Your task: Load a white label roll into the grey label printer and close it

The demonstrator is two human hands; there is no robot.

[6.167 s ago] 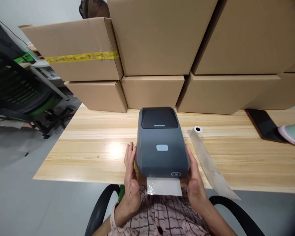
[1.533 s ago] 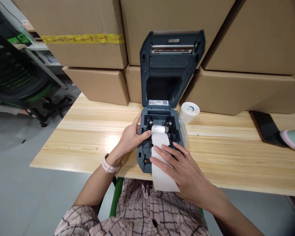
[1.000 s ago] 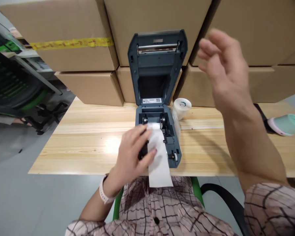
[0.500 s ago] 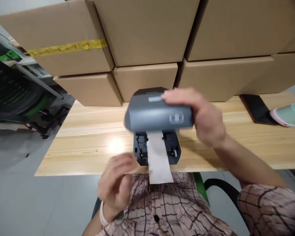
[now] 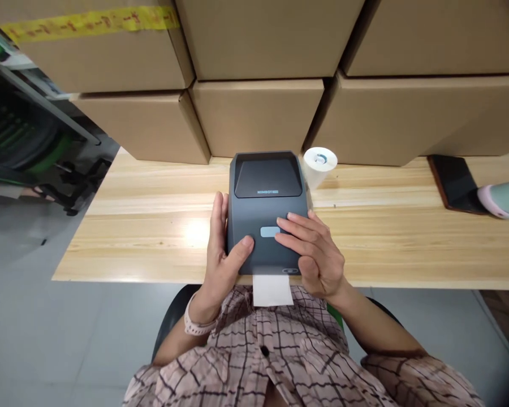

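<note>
A dark grey label printer sits at the table's front edge with its lid down. From its front slot a white paper strip hangs over the edge. My left hand grips the printer's left side, fingers along the wall and thumb on the lid. My right hand lies on the lid's right part, its fingers stretched towards the light blue button. Just behind the printer's right side stands a white label roll.
Stacked cardboard boxes line the back of the wooden table. At the right lie a dark phone and a green cup with a pink rim. An office chair stands off to the left.
The printer's raised lid has come down shut, covering the inside. My left hand has moved up onto the printer's left side; my right hand has come down with the lid. The label roll has come into sight.
</note>
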